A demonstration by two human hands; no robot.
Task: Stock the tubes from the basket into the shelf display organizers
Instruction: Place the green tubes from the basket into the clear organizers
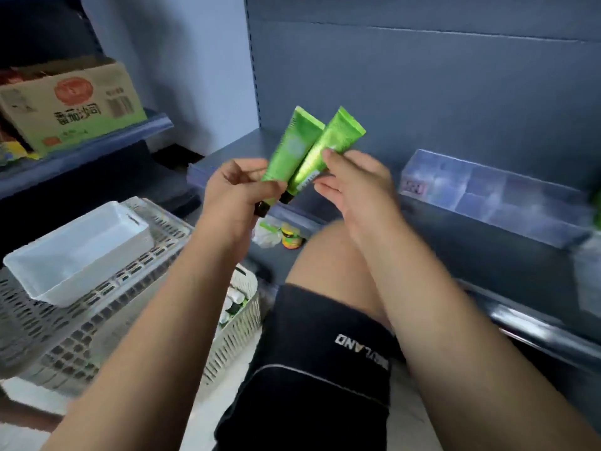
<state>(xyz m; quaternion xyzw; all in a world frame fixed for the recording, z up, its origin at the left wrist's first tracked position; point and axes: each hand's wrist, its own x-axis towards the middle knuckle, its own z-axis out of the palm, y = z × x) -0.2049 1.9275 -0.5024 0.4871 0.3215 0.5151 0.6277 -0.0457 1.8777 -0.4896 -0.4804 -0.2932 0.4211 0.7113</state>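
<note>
Two green tubes with black caps stand crossed in mid-air in front of the grey shelf. My left hand (239, 193) grips the left tube (289, 151) near its cap end. My right hand (354, 187) pinches the right tube (322, 154) between thumb and fingers. A clear plastic display organizer (494, 196) with several compartments sits on the shelf to the right of my hands. The pale slotted basket (107, 320) stands at the lower left, with more tubes showing at its right end (234, 304).
A white bin (78, 252) rests on top of the basket. A cardboard box (71, 105) sits on the left shelf. A small yellow-lidded jar (291, 236) and a plastic bag lie on the lower shelf behind my knee (328, 255).
</note>
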